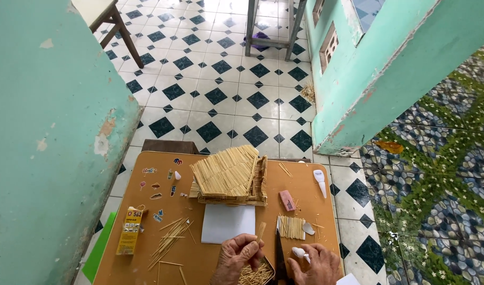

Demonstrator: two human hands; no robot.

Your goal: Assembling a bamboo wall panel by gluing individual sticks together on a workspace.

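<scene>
I see left hand (241, 256) pinching small bundle of thin wooden sticks (261, 230), upright | right hand (318, 265) gripping white glue tube (300, 253), just right of bundle | left nearer.

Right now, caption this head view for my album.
Left hand pinches toothpicks, right hand holds a white tube, beside a toothpick model house.

A white tiled floor with dark blue diamond insets (215, 95) runs back between two turquoise plastered walls, the left one (46, 132) chipped and peeling. The right wall (379, 68) carries small vent openings. Wooden stool legs (118, 29) and a grey metal frame (271, 26) stand at the far end. Rightward lies a pebble-patterned floor with green leaves (442, 169). Daylight is soft and even.
</scene>
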